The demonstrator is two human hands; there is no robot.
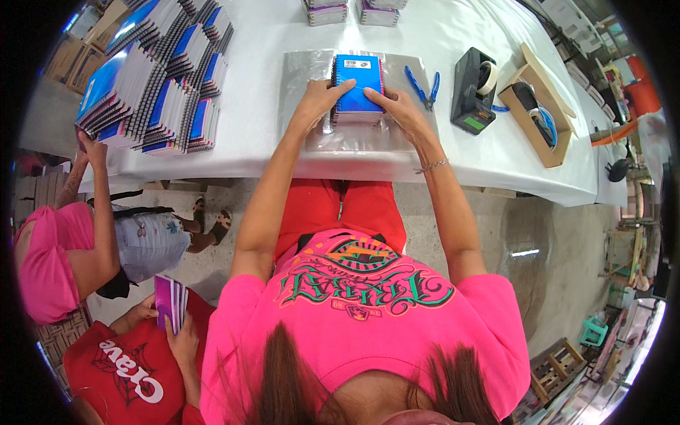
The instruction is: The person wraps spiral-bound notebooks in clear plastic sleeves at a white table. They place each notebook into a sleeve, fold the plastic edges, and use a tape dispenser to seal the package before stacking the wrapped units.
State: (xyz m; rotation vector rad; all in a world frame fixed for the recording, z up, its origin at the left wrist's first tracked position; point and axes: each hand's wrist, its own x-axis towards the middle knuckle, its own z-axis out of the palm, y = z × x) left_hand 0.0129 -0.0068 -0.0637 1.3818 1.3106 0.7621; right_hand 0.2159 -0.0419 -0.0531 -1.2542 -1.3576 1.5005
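Observation:
A stack of blue-covered spiral notebooks [360,88] lies in front of me on a clear plastic sheet [301,74], a white label on its top cover. My left hand [322,101] grips the stack's left side, thumb on the cover. From the right side my right hand [400,108] holds the same stack, its thumb also on the cover. Both hands' fingertips are partly hidden by the stack. Just right of my right hand lie blue-handled cutting pliers [425,88], touched by neither hand.
Tall piles of spiral notebooks [166,106] cover the table's left. A black tape dispenser [473,92] and a cardboard box [542,117] with tools stand right. More notebook stacks [379,14] sit at the far edge. Two people work at left, one holding purple notebooks [168,301].

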